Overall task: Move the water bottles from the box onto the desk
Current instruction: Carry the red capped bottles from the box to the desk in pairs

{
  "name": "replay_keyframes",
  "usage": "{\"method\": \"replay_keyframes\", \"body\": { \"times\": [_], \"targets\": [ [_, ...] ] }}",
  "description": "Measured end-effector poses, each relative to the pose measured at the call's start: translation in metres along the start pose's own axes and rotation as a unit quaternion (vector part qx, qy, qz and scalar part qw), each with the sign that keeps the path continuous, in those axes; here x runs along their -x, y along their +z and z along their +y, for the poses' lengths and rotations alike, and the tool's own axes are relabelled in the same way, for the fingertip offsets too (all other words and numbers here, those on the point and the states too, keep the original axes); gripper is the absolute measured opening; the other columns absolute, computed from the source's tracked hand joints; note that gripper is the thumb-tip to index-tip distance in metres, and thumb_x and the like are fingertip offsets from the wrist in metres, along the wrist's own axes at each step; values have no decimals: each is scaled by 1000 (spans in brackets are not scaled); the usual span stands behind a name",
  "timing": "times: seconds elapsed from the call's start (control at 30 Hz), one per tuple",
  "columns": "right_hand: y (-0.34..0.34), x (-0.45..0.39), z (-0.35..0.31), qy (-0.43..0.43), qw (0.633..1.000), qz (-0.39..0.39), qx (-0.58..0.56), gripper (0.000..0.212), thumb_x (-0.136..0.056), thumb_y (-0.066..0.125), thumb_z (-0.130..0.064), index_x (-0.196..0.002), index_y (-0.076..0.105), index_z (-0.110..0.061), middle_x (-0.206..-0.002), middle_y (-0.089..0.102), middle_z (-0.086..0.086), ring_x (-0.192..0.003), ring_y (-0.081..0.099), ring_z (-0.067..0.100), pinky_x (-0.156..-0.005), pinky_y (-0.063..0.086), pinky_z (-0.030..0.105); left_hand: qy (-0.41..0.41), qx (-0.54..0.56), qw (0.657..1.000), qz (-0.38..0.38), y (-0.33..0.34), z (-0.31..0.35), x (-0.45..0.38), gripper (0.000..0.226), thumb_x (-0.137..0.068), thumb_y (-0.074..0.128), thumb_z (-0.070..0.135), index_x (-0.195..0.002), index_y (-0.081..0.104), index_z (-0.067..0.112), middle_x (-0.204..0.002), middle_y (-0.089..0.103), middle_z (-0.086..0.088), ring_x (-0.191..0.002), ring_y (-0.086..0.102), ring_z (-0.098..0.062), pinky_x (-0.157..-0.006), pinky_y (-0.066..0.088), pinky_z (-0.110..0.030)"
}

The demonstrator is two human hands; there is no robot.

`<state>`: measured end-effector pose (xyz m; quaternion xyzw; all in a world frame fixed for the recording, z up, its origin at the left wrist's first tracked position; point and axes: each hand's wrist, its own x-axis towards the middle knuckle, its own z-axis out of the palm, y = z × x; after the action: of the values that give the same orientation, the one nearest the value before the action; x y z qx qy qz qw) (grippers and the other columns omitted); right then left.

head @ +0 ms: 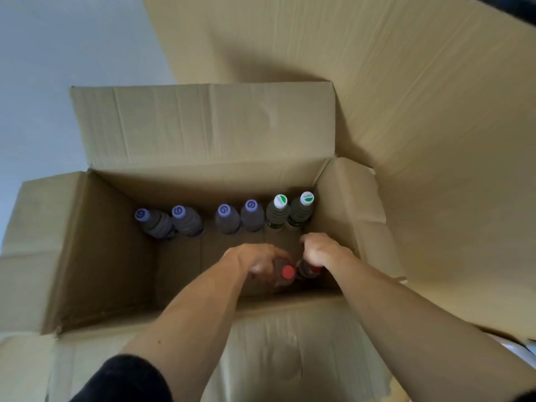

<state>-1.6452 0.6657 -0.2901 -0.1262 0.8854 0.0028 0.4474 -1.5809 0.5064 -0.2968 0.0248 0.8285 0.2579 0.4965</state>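
An open cardboard box fills the view below me. Several bottles stand upright along its far wall: purple-capped ones on the left and middle, two with white-and-green caps at the right. Near the box's front right, my left hand is wrapped around a bottle with a red cap. Beside it my right hand grips a second red-capped bottle, whose cap is mostly hidden under my fingers. Both bottles stay inside the box.
The box flaps are folded outward on all sides; the near flap lies under my forearms. A large sheet of cardboard leans behind and to the right. Pale floor shows at the left. No desk is in view.
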Motion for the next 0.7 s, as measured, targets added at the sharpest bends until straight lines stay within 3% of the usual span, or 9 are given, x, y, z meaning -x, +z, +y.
{"method": "replay_keyframes", "body": {
  "times": [0.07, 0.2, 0.4, 0.63, 0.7],
  "targets": [
    [2, -3, -1, -1, 1000, -6, 9, 47, -96, 53, -10, -143, 55, -11, -145, 56, 13, -131, 55, 32, -105, 48, 36, 20, 16, 1000, 8, 2, 2, -4, 62, -73, 74, 21, -120, 57, 56, -113, 63, 13, -87, 60, -12, -64, 53, -28],
    [7, -8, -4, 6, 999, -24, 27, 45, -94, 65, -16, -138, 59, -13, -139, 61, 12, -126, 59, 31, -99, 50, 35, 48, 28, 997, 50, 5, 1, -7, 53, -71, 84, 16, -116, 67, 38, -112, 65, 8, -97, 58, -15, -78, 48, -28],
    [16, -15, -7, 14, 996, -35, 79, 33, -97, 58, -12, -130, 64, -8, -132, 64, 16, -120, 62, 32, -97, 53, 37, 47, 37, 992, 106, -6, -22, 5, 40, -79, 77, 10, -115, 68, 24, -99, 59, 3, -87, 54, -17, -68, 41, -26],
    [22, -26, -17, 13, 987, -45, 155, 37, -98, 58, -16, -134, 61, -11, -138, 60, 12, -125, 60, 31, -97, 53, 38, 19, 47, 990, 129, -14, -56, 30, 34, -81, 73, 10, -111, 65, 24, -88, 57, 8, -82, 54, -16, -71, 49, -31],
    [22, -29, -21, 19, 986, -49, 155, 39, -96, 60, -14, -135, 60, -12, -138, 60, 11, -126, 59, 31, -96, 52, 38, -4, 60, 989, 134, -18, -72, 40, 34, -82, 72, 7, -111, 65, 23, -84, 56, 12, -83, 54, -14, -65, 44, -26]
  ]
}}
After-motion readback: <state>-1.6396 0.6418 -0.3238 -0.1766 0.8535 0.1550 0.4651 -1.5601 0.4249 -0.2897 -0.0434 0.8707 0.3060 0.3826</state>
